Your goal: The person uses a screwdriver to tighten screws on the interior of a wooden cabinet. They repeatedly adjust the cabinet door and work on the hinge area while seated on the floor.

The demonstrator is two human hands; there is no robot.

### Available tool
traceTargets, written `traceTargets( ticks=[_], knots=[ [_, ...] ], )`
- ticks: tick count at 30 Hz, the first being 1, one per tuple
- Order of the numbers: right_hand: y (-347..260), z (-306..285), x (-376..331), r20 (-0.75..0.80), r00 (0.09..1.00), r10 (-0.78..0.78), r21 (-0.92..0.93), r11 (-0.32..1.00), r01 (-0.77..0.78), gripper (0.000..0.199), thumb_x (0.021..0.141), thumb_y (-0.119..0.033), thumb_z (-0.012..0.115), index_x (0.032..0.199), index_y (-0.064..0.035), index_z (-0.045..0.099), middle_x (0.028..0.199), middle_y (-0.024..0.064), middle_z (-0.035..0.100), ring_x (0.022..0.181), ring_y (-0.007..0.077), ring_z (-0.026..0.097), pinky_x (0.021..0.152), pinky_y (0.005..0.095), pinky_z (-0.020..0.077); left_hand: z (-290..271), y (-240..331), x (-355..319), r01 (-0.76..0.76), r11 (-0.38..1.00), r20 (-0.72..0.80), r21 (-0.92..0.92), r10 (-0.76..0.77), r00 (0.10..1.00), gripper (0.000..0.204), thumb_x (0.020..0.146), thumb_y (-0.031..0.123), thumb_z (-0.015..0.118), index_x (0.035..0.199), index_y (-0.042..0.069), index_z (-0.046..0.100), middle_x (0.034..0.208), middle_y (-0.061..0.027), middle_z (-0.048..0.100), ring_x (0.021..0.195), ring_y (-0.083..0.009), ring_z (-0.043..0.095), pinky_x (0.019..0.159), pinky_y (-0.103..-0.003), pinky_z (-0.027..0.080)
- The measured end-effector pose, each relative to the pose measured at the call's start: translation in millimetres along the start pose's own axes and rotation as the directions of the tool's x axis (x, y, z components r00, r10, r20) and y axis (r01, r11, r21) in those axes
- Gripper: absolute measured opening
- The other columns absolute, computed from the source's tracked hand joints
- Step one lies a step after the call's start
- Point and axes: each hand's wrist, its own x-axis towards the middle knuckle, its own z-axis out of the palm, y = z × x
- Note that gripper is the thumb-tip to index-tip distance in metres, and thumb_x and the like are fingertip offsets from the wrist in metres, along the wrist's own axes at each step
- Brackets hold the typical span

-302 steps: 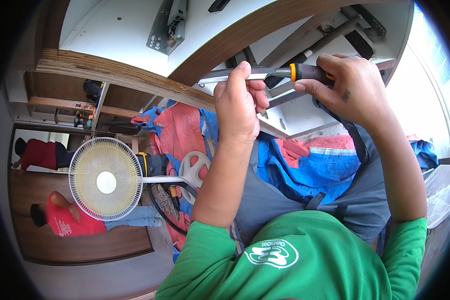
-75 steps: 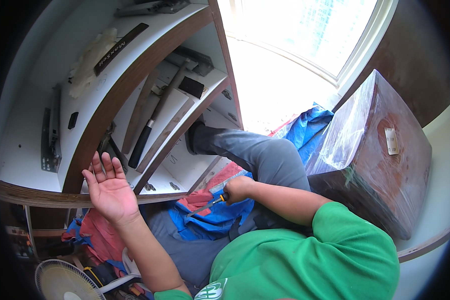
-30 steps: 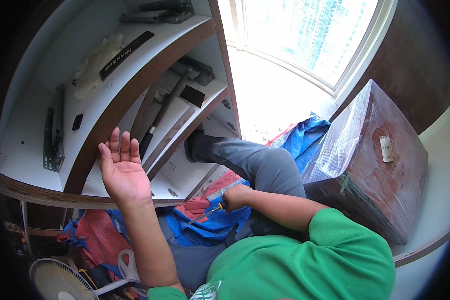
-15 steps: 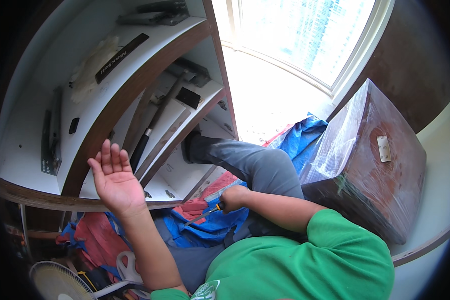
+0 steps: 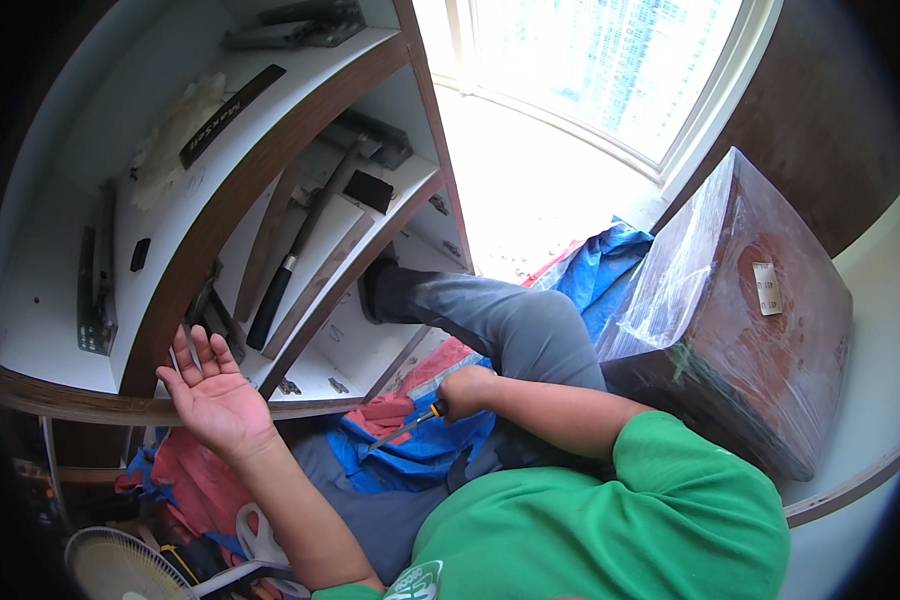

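My left hand (image 5: pixel 213 392) is raised palm-up with fingers spread, holding nothing, just in front of the brown front edge of a white cabinet carcass (image 5: pixel 220 215). My right hand (image 5: pixel 467 390) rests low by my knee, closed around a screwdriver (image 5: pixel 410 421) with an orange and black handle; its shaft points left and down over the blue tarp (image 5: pixel 410 455). My grey-trousered leg (image 5: pixel 500 320) stretches into the cabinet's lower bay, the foot in a dark sock.
Inside the cabinet lie drawer rails (image 5: pixel 95 290), a long dark-handled tool (image 5: pixel 290 270) and black hardware (image 5: pixel 368 190). A plastic-wrapped brown box (image 5: pixel 740 310) stands at right. A white fan (image 5: pixel 120 570) is at lower left. A bright window (image 5: pixel 610 70) is ahead.
Ten seconds ago both hands held the screwdriver up against the cabinet. Since then the right hand has dropped with it to my knee, and the open left hand has sunk slightly along the cabinet edge.
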Motion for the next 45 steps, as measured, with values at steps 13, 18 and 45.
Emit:
traceTargets(
  ticks=[13,18,45],
  knots=[
    [-1.1,-1.9,0.0,0.023,1.0,0.019,0.007,1.0,-0.019,0.043,0.077,-0.045,0.081,0.106,-0.0138,0.077,0.099,0.0115,0.076,0.095,0.0323,0.073,0.081,0.0467,0.0571,-12.8,1.9,3.4,-0.058,0.997,0.076,0.058,0.053,0.996,0.034,0.108,0.034,0.054,0.129,0.007,0.056,0.131,-0.011,0.064,0.112,-0.024,0.065,0.098,-0.04,0.053],
    [-0.8,-1.3,0.3,0.029,0.999,0.027,0.008,1.0,-0.027,0.043,0.077,-0.045,0.081,0.106,-0.0135,0.077,0.099,0.0116,0.076,0.095,0.032,0.073,0.081,0.0465,0.0572,-18.8,0.2,-7.1,-0.019,0.993,0.041,0.112,0.015,0.999,0.029,0.109,0.031,0.051,0.126,0.007,0.055,0.13,-0.0137,0.065,0.11,-0.0249,0.066,0.097,-0.04,0.054],
    [-14.4,-13.0,-2.0,0.06,0.998,0.021,-0.117,0.993,-0.014,0.043,0.081,-0.052,0.075,0.098,-0.0121,0.078,0.092,0.0131,0.075,0.09,0.0332,0.073,0.079,0.0453,0.058,-433.9,66.7,-415.7,0.911,0.201,-0.927,0.359,-0.039,0.374,0.045,0.109,0.028,0.048,0.143,-0.001,0.048,0.143,-0.0148,0.054,0.129,-0.0278,0.054,0.114,-0.039,0.038]
  ],
)
